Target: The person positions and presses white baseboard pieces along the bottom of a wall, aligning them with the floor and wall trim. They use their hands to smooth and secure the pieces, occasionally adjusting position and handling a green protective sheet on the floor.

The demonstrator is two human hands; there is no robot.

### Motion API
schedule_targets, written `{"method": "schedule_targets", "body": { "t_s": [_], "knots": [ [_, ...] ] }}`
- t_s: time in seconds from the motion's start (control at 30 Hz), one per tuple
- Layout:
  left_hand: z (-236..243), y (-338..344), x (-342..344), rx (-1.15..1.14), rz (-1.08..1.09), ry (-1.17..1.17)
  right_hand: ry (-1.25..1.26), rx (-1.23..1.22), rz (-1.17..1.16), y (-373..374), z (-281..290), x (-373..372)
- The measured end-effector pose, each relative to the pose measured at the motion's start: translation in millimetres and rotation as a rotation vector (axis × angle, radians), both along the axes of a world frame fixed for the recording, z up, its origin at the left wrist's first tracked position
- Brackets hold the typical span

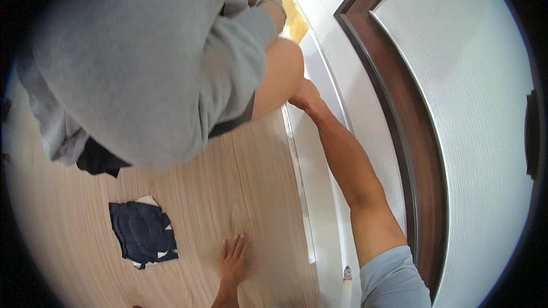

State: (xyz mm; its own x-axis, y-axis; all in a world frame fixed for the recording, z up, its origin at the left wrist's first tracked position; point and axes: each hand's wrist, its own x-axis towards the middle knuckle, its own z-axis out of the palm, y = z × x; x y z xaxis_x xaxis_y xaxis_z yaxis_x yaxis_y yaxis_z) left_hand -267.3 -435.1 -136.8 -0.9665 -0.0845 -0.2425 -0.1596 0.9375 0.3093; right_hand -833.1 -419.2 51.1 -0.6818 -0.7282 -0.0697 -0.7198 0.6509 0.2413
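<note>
My left hand (234,262) rests with fingers spread on the light wood-patterned floor (217,188), to the right of a dark navy fabric piece (142,231) with pale bits at its edges. My right arm stretches up along a white strip (319,205) at the base of the panelled surface. My right hand (302,94) is at that strip, just beside another person's bare knee; its fingers are mostly hidden, so I cannot tell what they hold.
Another person in grey clothing (137,68) crouches across the upper left. A white panel with brown inset frames (468,137) runs along the right. A yellowish band (285,8) shows at the top, and a small slim object (346,282) lies near my right arm.
</note>
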Motion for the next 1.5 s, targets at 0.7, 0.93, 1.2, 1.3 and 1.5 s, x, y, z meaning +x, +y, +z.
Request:
{"method": "schedule_targets", "body": {
  "t_s": [0.7, 0.93, 1.2, 1.3, 1.5],
  "knots": [
    [-10.4, 3.6, 5.5, -0.246, -0.169, -0.099, -0.004, -0.066, -0.017, 20.2, -2.9, -1.8],
    [-3.3, 1.8, -1.3, -0.184, -0.098, 0.098, 0.067, -0.309, 0.012, 1.2, 20.8, 19.5],
    [-16.7, -0.6, 2.9, -0.034, -0.037, 0.143, -0.039, -0.262, -0.260, -25.7, 6.2, -37.9],
    [-17.2, -0.6, 5.1, -0.067, -0.055, 0.083, 0.098, -0.224, -0.142, -17.6, -6.8, -48.2],
    [-12.8, -2.2, 1.0, -0.018, -0.071, 0.090, 0.123, -0.610, -0.229, -47.2, -19.4, -34.1]
  ]
}}
